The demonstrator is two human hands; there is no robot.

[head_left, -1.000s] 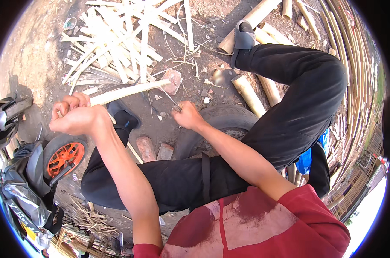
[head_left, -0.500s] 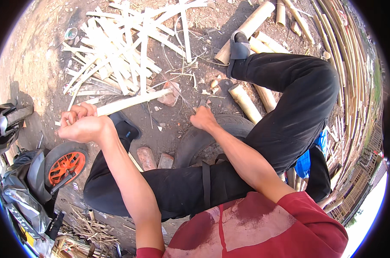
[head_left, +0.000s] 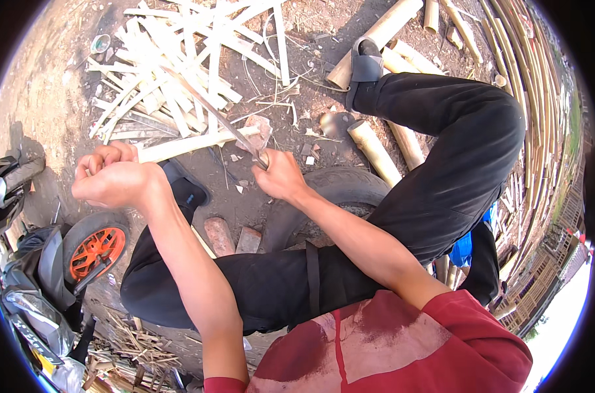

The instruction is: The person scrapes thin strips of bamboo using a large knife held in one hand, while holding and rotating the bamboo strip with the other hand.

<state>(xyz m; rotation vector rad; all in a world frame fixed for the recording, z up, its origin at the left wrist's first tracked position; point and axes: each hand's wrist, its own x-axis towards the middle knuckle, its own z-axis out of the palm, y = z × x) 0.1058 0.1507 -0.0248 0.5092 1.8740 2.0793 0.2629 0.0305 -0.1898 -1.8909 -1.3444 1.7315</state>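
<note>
My left hand is closed around one end of a pale split bamboo strip, which points right. The strip's other end lies over or close to a reddish stone block. My right hand grips the handle of a long-bladed knife. Its blade slants up and left, crossing the strip near the far end in this view; whether the two touch I cannot tell. Behind the blade spreads a heap of pale bamboo strips. A black tyre lies below my right hand.
Cut bamboo poles lie by my sandalled foot. Long poles are stacked at the far right. A motorcycle's orange wheel stands at left. Two brick pieces sit near my leg, and shavings cover the lower left.
My right hand has moved left, and the knife's blade now shows plainly across the strip. My left hand has shifted slightly left with the strip.
</note>
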